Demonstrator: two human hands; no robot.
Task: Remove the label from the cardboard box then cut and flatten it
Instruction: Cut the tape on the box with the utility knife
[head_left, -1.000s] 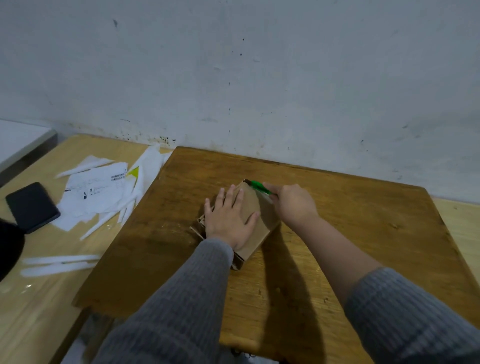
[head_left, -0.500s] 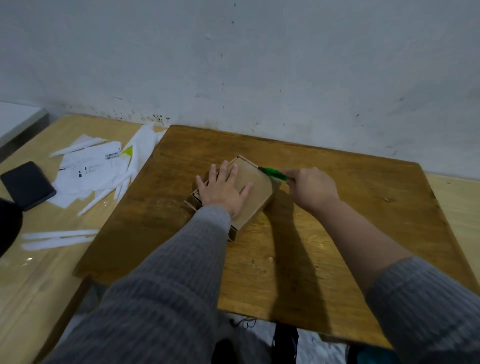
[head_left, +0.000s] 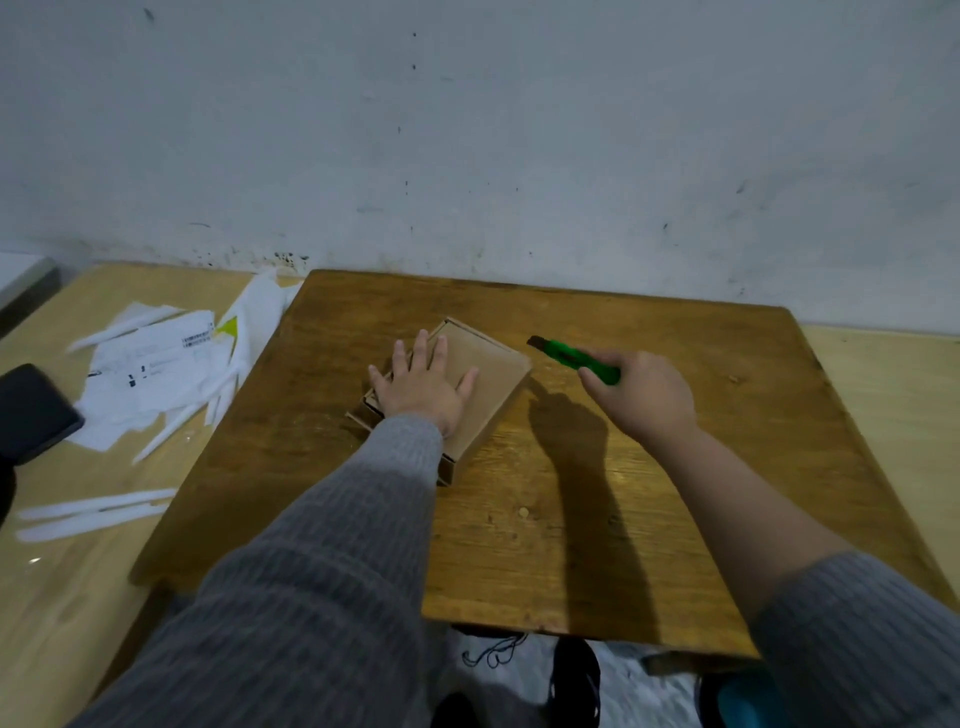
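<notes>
A small brown cardboard box (head_left: 491, 379) lies flat on the dark wooden board (head_left: 675, 467), turned at an angle. My left hand (head_left: 423, 387) presses flat on its top, fingers spread, covering the box's left half. My right hand (head_left: 641, 397) hovers to the right of the box, apart from it, shut on a green utility knife (head_left: 574, 356). The knife's dark tip points left toward the box's far right corner and does not touch it. No label shows on the visible part of the box.
Torn white label scraps and paper strips (head_left: 150, 374) lie on the lighter table (head_left: 78, 571) to the left, beside a black phone (head_left: 31, 410). A white wall (head_left: 519, 130) stands close behind the board. The board's front edge overhangs the floor.
My right hand has drawn the knife off the box's far edge and moved it right, away from the box. The left hand stays pressed on the box. The camera has shifted.
</notes>
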